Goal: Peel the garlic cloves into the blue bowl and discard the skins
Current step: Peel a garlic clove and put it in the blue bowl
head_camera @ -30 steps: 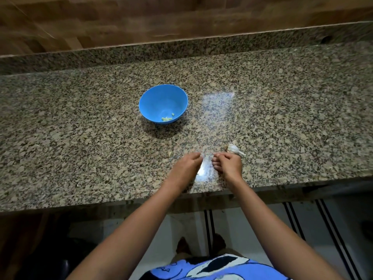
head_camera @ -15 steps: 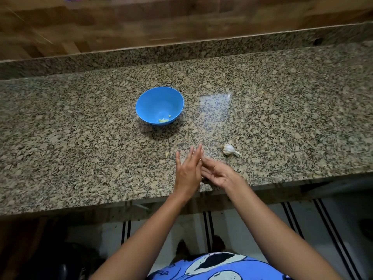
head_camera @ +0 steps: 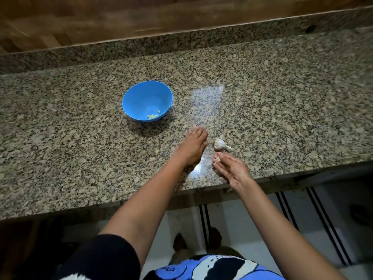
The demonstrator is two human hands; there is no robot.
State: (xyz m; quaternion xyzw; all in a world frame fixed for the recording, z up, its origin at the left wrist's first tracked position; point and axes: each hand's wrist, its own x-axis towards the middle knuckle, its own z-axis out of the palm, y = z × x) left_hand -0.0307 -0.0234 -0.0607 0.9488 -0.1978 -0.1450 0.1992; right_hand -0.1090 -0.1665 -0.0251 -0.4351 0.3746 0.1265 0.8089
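So, the left hand (head_camera: pixel 193 147) is laid flat on the speckled granite counter (head_camera: pixel 282 98), likely to sweep papery skins (head_camera: pixel 217 159) toward the open right hand (head_camera: pixel 232 170); the small white garlic bulb (head_camera: pixel 220 144) is parked just beside them, the round blue plastic bowl (head_camera: pixel 141 98) behind

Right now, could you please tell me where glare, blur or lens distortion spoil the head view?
Head view: a pale glare patch sits on the granite countertop right of the blue bowl; the left hand has motion-smeared fingertips; the garlic bulb reads fairly sharp; the wide lens bows the counter's edges; the floor below is dim.
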